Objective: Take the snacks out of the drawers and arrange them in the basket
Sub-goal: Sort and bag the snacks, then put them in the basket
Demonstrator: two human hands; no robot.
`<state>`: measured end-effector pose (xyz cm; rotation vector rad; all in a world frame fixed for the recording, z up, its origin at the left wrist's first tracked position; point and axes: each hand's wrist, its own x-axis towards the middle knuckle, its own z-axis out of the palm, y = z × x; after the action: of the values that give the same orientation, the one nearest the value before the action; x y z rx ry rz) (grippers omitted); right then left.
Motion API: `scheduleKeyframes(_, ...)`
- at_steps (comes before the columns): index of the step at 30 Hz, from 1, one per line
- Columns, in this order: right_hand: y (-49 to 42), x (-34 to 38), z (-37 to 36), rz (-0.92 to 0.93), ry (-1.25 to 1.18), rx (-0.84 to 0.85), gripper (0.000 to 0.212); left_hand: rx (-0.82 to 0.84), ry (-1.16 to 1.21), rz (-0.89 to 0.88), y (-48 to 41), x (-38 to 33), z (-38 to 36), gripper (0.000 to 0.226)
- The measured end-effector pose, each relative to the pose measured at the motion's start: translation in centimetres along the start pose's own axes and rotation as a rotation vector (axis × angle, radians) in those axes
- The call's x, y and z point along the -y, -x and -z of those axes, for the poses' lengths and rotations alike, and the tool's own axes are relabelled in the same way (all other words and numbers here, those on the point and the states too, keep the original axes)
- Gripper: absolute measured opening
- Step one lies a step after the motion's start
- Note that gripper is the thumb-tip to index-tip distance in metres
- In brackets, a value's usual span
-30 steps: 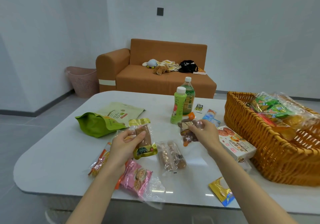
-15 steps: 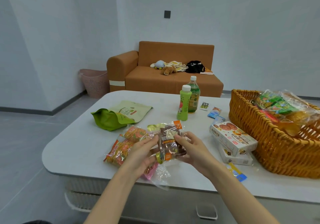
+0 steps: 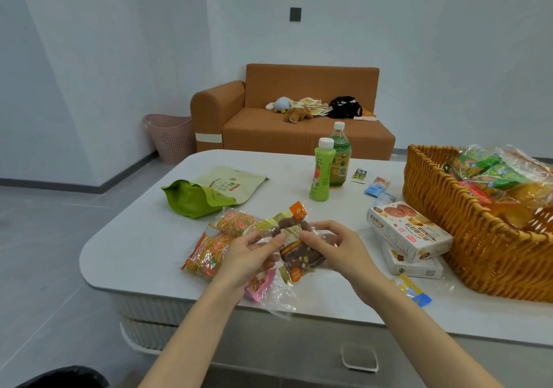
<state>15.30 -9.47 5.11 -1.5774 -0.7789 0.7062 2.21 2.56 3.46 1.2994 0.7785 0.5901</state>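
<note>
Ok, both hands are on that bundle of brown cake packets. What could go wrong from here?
1. The left hand and right hand share one grip on several glossy brown cake packets; one could slip out in transfer.
2. The basket is heaped above its rim on the far side, so additions may slide off.
3. The pink packet lies at the near table edge below the left wrist; a brush could knock it off.
</note>
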Motion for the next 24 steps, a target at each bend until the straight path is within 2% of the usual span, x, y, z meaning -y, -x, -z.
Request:
scheduleKeyframes(3,0.1,0.1,1.1,-0.171,-0.083,0.175,0.037,-0.062,0.03,-0.001,-0.2,0.0,-0.1,0.027)
scheduleKeyframes(6,0.1,-0.2,1.5,-0.092,-0.061,0.148,0.025,-0.013,0.089,-0.003,-0.2,-0.3,0.0,0.035)
scheduleKeyframes(10,-0.4,-1.4,1.2,0.313,0.255,-0.096,0.01,0.127,0.15,0.026,0.0,-0.6,0.3,0.046)
scheduleKeyframes(14,-0.6,-2.1,1.6,0.794,0.64,-0.27,0.014,0.354,0.593,0.192,0.3,-1.6,1.2,0.044)
scheduleKeyframes(16,-0.7,-2.4,1.8,0.971,0.8,-0.298,0.012,0.424,0.746,0.249,0.2,-1.9,1.8,0.074)
scheduleKeyframes(18,-0.8,-2.7,1.8,1.074,0.894,-0.281,0.005,0.474,0.648,0.234,0.1,-1.8,2.0,0.094)
scheduleKeyframes(19,-0.8,-2.8,1.7,1.102,0.911,-0.268,0.003,0.466,0.564,0.21,0.2,-1.8,1.7,0.092)
scheduleKeyframes(22,-0.6,-2.7,1.8,1.111,0.912,-0.259,0.016,0.328,0.43,0.153,0.6,-1.8,0.9,0.064)
scheduleKeyframes(24,-0.6,-2.5,1.8,1.067,0.835,-0.251,0.01,0.264,0.416,0.145,0.8,-1.9,0.8,0.055)
